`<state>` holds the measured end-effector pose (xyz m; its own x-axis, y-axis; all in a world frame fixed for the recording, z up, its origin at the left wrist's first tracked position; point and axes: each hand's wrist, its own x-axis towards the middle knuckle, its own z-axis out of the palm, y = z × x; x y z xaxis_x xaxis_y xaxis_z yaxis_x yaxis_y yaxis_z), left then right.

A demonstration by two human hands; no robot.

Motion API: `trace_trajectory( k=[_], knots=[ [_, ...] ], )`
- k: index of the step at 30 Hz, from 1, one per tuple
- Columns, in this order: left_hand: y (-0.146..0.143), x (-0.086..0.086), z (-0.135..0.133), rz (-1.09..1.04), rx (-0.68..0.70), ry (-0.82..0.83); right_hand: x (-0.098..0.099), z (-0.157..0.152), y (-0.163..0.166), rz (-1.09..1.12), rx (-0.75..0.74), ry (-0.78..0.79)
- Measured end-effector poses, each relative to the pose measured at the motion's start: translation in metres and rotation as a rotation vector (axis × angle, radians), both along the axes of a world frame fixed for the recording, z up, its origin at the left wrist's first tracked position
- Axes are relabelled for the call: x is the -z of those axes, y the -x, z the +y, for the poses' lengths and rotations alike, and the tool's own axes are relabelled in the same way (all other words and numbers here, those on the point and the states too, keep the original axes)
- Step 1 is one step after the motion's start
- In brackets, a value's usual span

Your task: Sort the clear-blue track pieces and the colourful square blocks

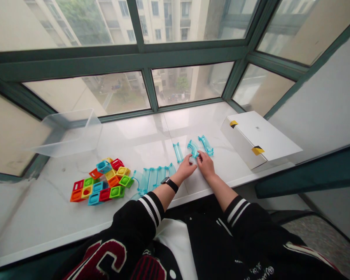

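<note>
A curved translucent blue track piece (193, 146) lies on the white ledge in front of me. My right hand (205, 164) has its fingertips closed on the near end of this piece, partly covering it. Just to the left, my left hand (187, 168) has thumb and index finger apart, the index tip close to the same end; nothing shows between them. A straight blue track piece (177, 152) lies left of the curve, and another straight track piece (205, 145) sits to its right. Near my left wrist, several blue track pieces (154, 177) lie side by side.
Several colourful hollow blocks (105, 186) are grouped on the left of the ledge. Behind them stands a clear plastic bin (72, 134). At right is a white box (268, 136) with yellow-black tabs. Framed windows (154, 89) border the back.
</note>
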<state>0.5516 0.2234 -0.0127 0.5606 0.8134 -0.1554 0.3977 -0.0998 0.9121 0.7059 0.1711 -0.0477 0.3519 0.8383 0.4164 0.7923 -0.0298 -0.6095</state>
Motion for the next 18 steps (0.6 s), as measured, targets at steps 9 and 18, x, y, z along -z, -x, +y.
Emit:
trace_trajectory(
  k=[9,18],
  knots=[
    [0.0016,0.0029,0.0000,0.003,0.004,-0.017,0.0051,0.0027,0.0008,0.003,0.021,-0.012],
    [0.0032,0.0002,-0.0019,0.004,-0.001,-0.021,0.0050,0.0021,0.0019,-0.056,0.010,0.012]
  ],
)
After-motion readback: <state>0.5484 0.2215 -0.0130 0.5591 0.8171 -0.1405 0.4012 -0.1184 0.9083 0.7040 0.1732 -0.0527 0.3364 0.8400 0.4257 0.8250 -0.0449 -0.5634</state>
